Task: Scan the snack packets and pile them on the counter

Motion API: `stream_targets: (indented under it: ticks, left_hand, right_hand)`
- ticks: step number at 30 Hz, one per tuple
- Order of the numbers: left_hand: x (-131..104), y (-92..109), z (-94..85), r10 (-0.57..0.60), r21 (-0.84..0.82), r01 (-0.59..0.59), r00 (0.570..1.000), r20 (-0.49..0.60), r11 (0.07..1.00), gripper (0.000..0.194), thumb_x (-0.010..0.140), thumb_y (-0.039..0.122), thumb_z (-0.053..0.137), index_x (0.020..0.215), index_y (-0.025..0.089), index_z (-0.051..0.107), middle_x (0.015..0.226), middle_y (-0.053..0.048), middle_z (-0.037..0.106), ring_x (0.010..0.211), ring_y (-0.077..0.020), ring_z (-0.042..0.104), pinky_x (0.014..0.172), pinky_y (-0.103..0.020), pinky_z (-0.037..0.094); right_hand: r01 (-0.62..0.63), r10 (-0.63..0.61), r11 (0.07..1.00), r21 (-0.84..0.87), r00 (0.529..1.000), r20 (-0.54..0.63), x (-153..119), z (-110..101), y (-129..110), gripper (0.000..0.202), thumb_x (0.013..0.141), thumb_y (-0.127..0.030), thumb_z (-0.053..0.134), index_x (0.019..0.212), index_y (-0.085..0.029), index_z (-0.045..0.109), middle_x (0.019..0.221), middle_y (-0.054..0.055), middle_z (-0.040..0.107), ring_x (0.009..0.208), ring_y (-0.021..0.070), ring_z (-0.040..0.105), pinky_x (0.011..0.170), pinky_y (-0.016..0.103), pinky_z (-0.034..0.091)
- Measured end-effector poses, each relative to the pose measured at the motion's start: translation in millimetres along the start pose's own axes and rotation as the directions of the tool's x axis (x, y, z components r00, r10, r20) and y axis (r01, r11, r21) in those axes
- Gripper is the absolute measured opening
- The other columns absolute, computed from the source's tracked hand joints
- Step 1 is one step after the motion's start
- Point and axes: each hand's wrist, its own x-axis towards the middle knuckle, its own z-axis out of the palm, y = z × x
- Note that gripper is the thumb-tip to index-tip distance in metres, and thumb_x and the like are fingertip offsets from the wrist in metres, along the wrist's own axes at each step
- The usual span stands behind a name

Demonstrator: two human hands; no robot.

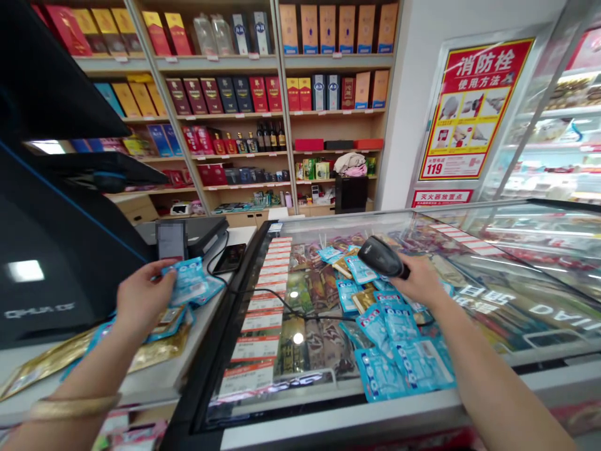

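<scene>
My left hand [146, 291] pinches the top edge of a light-blue snack packet [195, 283] above the counter at left. Beneath it lie more packets, blue ones and a gold one [162, 351]. In my right hand [420, 280] is a black handheld barcode scanner [381, 255], its head pointing left over the freezer's glass top. A black cable [263, 290] runs across the glass toward the counter. Under and in front of the scanner spreads a pile of light-blue packets [399, 322], with a few gold ones [364, 300] among them.
A black point-of-sale terminal [61, 250] stands at far left. Near the freezer's edge [220, 351] lies a dark phone [231, 258]. Price labels [256, 322] line the freezer's left side. Shelves of boxed bottles [225, 94] fill the back wall.
</scene>
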Motion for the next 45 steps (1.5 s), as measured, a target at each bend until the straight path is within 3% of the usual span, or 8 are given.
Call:
stream_targets:
  ticks: [5, 12, 17, 21, 26, 31, 34, 45]
  left_hand:
    - [23.3, -28.7, -30.4, -0.096, 0.309, 0.059, 0.990, 0.106, 0.949, 0.032, 0.070, 0.030, 0.051, 0.091, 0.017, 0.071, 0.051, -0.001, 0.054, 0.054, -0.0219, 0.053, 0.057, -0.029, 0.043]
    - [26.8, -48.0, -12.8, 0.117, 0.470, -0.181, 0.980, 0.163, 0.864, 0.029, 0.067, 0.027, 0.051, 0.087, 0.017, 0.069, 0.089, -0.013, 0.068, 0.097, -0.0310, 0.060, 0.086, -0.041, 0.050]
    - [25.6, -51.3, -10.2, 0.051, 0.595, -0.133, 0.987, 0.153, 0.793, 0.040, 0.075, 0.038, 0.044, 0.100, 0.021, 0.069, 0.114, -0.013, 0.066, 0.093, -0.0305, 0.060, 0.085, -0.047, 0.051]
    - [17.2, -31.7, -1.0, 0.221, 0.497, -0.257, 0.967, 0.131, 0.829, 0.044, 0.077, 0.044, 0.037, 0.099, 0.021, 0.067, 0.111, -0.013, 0.067, 0.100, -0.0324, 0.059, 0.090, -0.050, 0.049]
    - [-24.8, 25.9, 48.4, 0.305, 0.170, -0.361, 0.909, 0.286, 0.917, 0.046, 0.071, 0.048, 0.044, 0.097, 0.020, 0.070, 0.104, -0.010, 0.070, 0.098, -0.0274, 0.064, 0.092, -0.040, 0.050]
    - [-89.0, 86.0, 126.5, 0.375, -0.175, -0.343, 0.695, 0.613, 0.923, 0.039, 0.072, 0.043, 0.049, 0.091, 0.019, 0.073, 0.097, -0.008, 0.075, 0.092, -0.0244, 0.068, 0.083, -0.032, 0.052]
    - [-117.4, 114.4, 163.2, 0.336, -0.172, -0.307, 0.636, 0.695, 0.936, 0.033, 0.076, 0.037, 0.050, 0.089, 0.021, 0.075, 0.091, -0.005, 0.077, 0.090, -0.0224, 0.069, 0.082, -0.029, 0.051]
    - [-137.3, 141.7, 201.5, 0.232, -0.114, -0.213, 0.683, 0.693, 0.970, 0.017, 0.073, 0.032, 0.058, 0.062, 0.021, 0.065, 0.066, -0.005, 0.069, 0.072, -0.0223, 0.065, 0.071, -0.032, 0.047]
  right_hand:
    - [-0.034, 0.035, 0.999, 0.015, 0.998, -0.055, -0.4, -2.2, 11.6, 0.040, 0.071, -0.035, 0.056, 0.104, -0.017, 0.069, 0.079, 0.007, 0.073, 0.070, 0.0247, 0.067, 0.065, 0.031, 0.047]
    - [-0.061, 0.061, 0.998, 0.006, 0.997, -0.049, -0.3, -0.9, 16.2, 0.041, 0.071, -0.035, 0.056, 0.105, -0.017, 0.069, 0.080, 0.008, 0.073, 0.071, 0.0248, 0.067, 0.068, 0.031, 0.047]
    - [-0.077, 0.078, 0.997, 0.017, 0.996, -0.036, 1.1, -3.8, 13.4, 0.036, 0.072, -0.034, 0.056, 0.102, -0.018, 0.068, 0.081, 0.007, 0.072, 0.074, 0.0244, 0.066, 0.068, 0.030, 0.046]
    - [-0.075, 0.076, 0.996, 0.053, 0.997, -0.017, 2.5, -8.8, 10.6, 0.029, 0.071, -0.031, 0.058, 0.096, -0.019, 0.068, 0.077, 0.004, 0.070, 0.070, 0.0217, 0.063, 0.066, 0.028, 0.044]
    - [-0.074, 0.069, 0.992, 0.100, 0.996, 0.047, 4.0, -14.7, 11.7, 0.020, 0.070, -0.028, 0.059, 0.085, -0.018, 0.067, 0.073, 0.003, 0.067, 0.068, 0.0199, 0.061, 0.066, 0.028, 0.043]
    - [-0.080, 0.073, 0.993, 0.088, 0.994, 0.079, 4.9, -17.1, 12.2, 0.020, 0.068, -0.024, 0.060, 0.085, -0.018, 0.069, 0.070, 0.002, 0.066, 0.066, 0.0192, 0.060, 0.064, 0.026, 0.042]
    - [-0.076, 0.067, 0.992, 0.104, 0.995, 0.080, 4.8, -15.4, 10.0, 0.024, 0.068, -0.022, 0.061, 0.090, -0.018, 0.070, 0.078, 0.003, 0.070, 0.071, 0.0202, 0.063, 0.067, 0.026, 0.044]
    - [-0.077, 0.060, 0.990, 0.116, 0.988, 0.143, 6.3, -12.0, -2.0, 0.026, 0.069, -0.019, 0.063, 0.095, -0.022, 0.069, 0.087, 0.003, 0.073, 0.081, 0.0222, 0.067, 0.073, 0.027, 0.045]
